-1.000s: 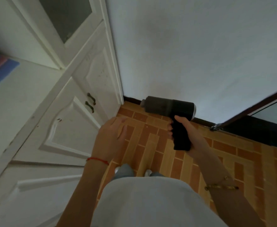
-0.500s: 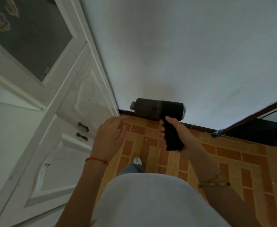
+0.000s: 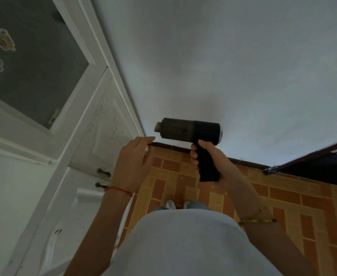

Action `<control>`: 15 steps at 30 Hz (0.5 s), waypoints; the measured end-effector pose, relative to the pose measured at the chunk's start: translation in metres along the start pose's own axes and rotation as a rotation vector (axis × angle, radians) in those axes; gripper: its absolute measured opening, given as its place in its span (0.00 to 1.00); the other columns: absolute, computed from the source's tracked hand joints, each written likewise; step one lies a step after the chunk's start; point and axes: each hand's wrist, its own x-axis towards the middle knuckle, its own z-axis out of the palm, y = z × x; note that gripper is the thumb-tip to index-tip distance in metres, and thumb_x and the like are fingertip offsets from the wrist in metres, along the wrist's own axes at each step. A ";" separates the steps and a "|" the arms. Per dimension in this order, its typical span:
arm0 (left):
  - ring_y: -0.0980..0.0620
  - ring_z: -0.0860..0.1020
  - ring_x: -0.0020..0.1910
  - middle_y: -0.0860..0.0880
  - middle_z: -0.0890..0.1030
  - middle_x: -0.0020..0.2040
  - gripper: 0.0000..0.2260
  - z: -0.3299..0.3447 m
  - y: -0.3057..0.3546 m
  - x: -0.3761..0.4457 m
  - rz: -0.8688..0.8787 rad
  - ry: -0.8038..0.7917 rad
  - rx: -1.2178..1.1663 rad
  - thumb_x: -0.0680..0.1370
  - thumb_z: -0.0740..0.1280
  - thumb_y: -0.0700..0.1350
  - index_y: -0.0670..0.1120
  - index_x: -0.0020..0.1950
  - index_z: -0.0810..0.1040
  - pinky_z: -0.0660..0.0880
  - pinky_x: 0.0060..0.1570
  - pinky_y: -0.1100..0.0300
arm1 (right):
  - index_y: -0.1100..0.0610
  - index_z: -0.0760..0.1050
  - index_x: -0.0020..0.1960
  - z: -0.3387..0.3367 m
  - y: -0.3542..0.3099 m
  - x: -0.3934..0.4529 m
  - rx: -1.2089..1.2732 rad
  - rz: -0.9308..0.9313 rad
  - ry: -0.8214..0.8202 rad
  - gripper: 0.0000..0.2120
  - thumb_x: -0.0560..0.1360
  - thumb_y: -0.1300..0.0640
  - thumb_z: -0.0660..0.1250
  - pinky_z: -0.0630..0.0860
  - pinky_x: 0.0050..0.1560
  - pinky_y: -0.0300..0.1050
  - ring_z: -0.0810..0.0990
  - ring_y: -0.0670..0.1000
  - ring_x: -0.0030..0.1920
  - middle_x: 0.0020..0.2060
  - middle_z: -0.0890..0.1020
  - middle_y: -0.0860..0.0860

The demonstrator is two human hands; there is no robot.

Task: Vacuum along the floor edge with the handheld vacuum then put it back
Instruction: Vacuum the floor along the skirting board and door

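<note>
Gripped in the right hand, the handheld vacuum was held by its black pistol-style handle, fingers curled round the front of the handle and the thumb over its top rear. Its dark barrel lay level, the stubby nozzle pointing toward the person's left, the silver-ringed rear end toward the right. It was up in the air in front of the pale wall, above the dark skirting board and well clear of the floor.

Just left of the nozzle, the left hand was raised with fingers relaxed and loosely extended, holding nothing; its fingertips were near the nozzle, and whether they touched it could not be told. A red string bracelet circled that wrist, and a thin gold-coloured bracelet circled the right wrist.

Below lay an orange and tan brick-patterned floor, with the toes of pale shoes showing past the person's light grey top. To the left stood a white panelled cabinet with two dark metal handles, and above it a glazed door bearing small stickers. At the far right a dark-framed door edge met the floor.
</note>
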 end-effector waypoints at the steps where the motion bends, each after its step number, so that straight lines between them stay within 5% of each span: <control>1: 0.46 0.79 0.57 0.42 0.81 0.58 0.13 0.001 0.001 0.002 -0.009 0.012 -0.002 0.81 0.65 0.40 0.42 0.65 0.77 0.69 0.60 0.57 | 0.56 0.75 0.44 -0.002 -0.001 0.002 -0.002 -0.004 -0.002 0.10 0.72 0.49 0.67 0.75 0.33 0.39 0.76 0.47 0.31 0.33 0.77 0.51; 8: 0.46 0.79 0.57 0.42 0.81 0.58 0.21 0.011 0.013 0.011 -0.050 0.026 -0.032 0.79 0.58 0.52 0.41 0.64 0.78 0.71 0.61 0.54 | 0.57 0.74 0.45 -0.014 -0.014 0.015 -0.008 0.002 0.004 0.09 0.74 0.50 0.66 0.75 0.32 0.39 0.75 0.48 0.31 0.33 0.76 0.51; 15: 0.46 0.75 0.62 0.45 0.79 0.63 0.15 0.020 0.005 0.021 -0.079 -0.001 0.003 0.82 0.61 0.43 0.46 0.68 0.75 0.70 0.62 0.53 | 0.59 0.77 0.50 -0.027 -0.018 0.026 -0.043 0.011 0.008 0.13 0.74 0.49 0.66 0.75 0.32 0.39 0.76 0.48 0.31 0.33 0.77 0.52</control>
